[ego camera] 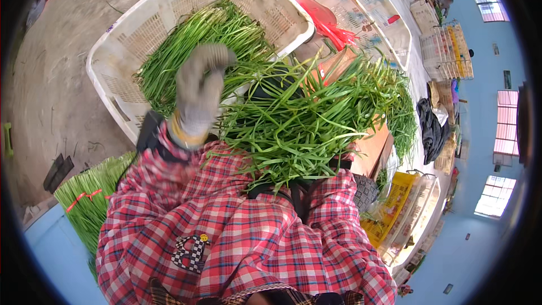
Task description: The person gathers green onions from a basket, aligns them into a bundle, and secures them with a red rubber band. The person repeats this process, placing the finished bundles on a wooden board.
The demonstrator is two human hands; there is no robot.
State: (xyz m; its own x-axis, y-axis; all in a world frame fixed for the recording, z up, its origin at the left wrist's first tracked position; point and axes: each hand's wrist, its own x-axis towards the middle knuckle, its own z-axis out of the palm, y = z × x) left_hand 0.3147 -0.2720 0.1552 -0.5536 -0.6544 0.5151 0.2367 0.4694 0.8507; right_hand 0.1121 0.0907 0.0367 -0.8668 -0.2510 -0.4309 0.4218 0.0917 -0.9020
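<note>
My left hand [199,84], in a pale grey knitted glove, is blurred by motion. It is over the near edge of a white plastic basket [111,103], beside a pile of long green leafy stalks [207,29], which look like garlic chives, inside it. Its fingers look curled, but whether they hold any stalks I cannot tell. A large loose heap of the same greens [296,123] spreads across my front and lap. My right sleeve [334,195] runs up under this heap, and the right hand is hidden there.
Red plastic strips [336,31] lie near a second white crate [381,12]. Brown board [370,148] shows under the heap's right side. Greens tied with a red band [93,190] stand at left. Yellow crate [391,205] is at right; far off, a person [442,3].
</note>
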